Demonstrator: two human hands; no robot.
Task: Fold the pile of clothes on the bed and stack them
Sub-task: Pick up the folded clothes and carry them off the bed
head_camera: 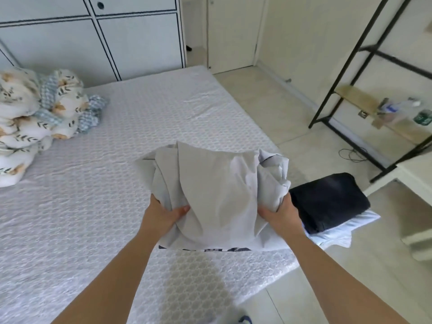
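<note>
A loosely bunched light grey garment [217, 192] is held up over the right part of the bed [93, 206]. My left hand [163, 213] grips its lower left side with the thumb on top. My right hand [278, 213] grips its lower right side. Under the garment a dark patterned edge of another piece [210, 249] shows on the mattress. To the right, at the bed's edge, a folded dark navy garment [329, 202] lies on top of a folded white one [336, 235].
A crumpled floral duvet [35, 118] is heaped at the far left of the bed. White wardrobe doors [117, 43] stand behind the bed. A black metal shelf [374, 101] with small items stands on the tiled floor at the right, beside a white table corner [411, 174].
</note>
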